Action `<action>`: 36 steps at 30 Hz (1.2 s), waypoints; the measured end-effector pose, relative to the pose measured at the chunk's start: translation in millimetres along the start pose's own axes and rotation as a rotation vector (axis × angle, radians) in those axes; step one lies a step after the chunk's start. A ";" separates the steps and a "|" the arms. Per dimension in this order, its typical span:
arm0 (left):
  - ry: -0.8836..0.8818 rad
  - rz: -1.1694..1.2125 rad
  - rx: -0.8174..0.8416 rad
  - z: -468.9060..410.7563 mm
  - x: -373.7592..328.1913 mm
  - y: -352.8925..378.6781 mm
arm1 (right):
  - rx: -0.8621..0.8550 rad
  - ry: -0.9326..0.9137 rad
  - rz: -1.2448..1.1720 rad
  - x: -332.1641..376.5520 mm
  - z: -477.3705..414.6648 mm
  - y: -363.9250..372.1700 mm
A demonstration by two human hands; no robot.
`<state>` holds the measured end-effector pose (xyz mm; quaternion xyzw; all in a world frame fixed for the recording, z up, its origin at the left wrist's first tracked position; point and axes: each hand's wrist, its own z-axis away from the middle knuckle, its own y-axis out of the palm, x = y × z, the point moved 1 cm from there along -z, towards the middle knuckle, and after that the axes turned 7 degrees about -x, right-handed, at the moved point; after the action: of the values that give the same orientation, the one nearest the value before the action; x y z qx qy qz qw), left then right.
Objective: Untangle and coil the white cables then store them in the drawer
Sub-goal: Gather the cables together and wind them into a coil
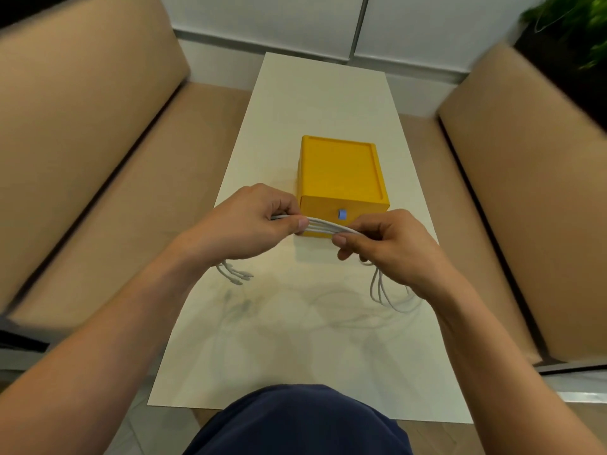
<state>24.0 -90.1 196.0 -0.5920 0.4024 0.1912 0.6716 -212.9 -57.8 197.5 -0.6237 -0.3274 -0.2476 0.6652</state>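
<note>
Over the white table (295, 339), just in front of the yellow drawer box (341, 169), you are holding the white cables (323, 224) as one flat bundle stretched between your two hands. Your left hand (253, 221) is pinching the bundle between the thumb and the curled fingers, and your right hand (391, 244) is pinching it in the same way, so both hands are clenched on the cables. Some plug ends (235, 274) are hanging below your left hand, and loose loops (384, 293) are falling under your right wrist toward the table. These cables are looking thin, light and soft, so I am judging that they are bending easily and are wanting to spring open from a coil. You are doing well to take them near the plug ends, all strands together. The box is looking closed, and its small blue knob (342, 214) is facing you just behind the bundle. Tan cushioned benches (82, 142) are running along both sides of the table, pale wall panels are closing the far end, and a green plant (565, 31) is showing in the far right corner.
</note>
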 end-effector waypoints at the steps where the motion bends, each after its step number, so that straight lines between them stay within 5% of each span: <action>1: -0.017 0.020 0.015 -0.8 0.0 0.3 | -0.036 0.000 -0.020 -0.4 -0.9 -1.5; 6: -0.054 0.125 0.090 -1.5 -2.5 -3.0 | 0.042 0.093 -0.227 -2.1 -0.5 -4.0; 14: 0.004 0.183 0.113 -6.2 -10.4 -8.7 | -0.092 0.081 -0.415 -10.9 0.9 -0.8; 19: 0.010 0.129 0.079 -11.2 -14.2 -4.0 | -0.204 0.186 -0.272 -13.6 -1.4 4.0; 23: 0.005 0.096 0.134 -5.2 -29.6 12.1 | -0.710 0.196 -0.152 -20.4 -19.6 8.9; 25: 0.013 0.105 0.120 2.7 -38.7 28.6 | -0.824 0.132 -0.009 -24.1 -31.5 12.1; 29: -0.036 0.146 0.030 22.5 -36.9 50.3 | -0.884 0.000 0.156 -22.6 -42.7 19.5; 33: -0.147 0.122 0.025 27.0 -13.7 38.6 | -0.906 -0.320 0.184 -14.4 -29.5 13.6; 36: -0.069 0.146 0.070 30.9 -23.9 37.1 | -0.795 -0.127 0.221 -23.8 -32.2 27.1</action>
<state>-7.9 -47.1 189.7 -0.5305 0.4276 0.2456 0.6895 -204.6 -88.9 161.4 -0.8774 -0.1777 -0.2430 0.3735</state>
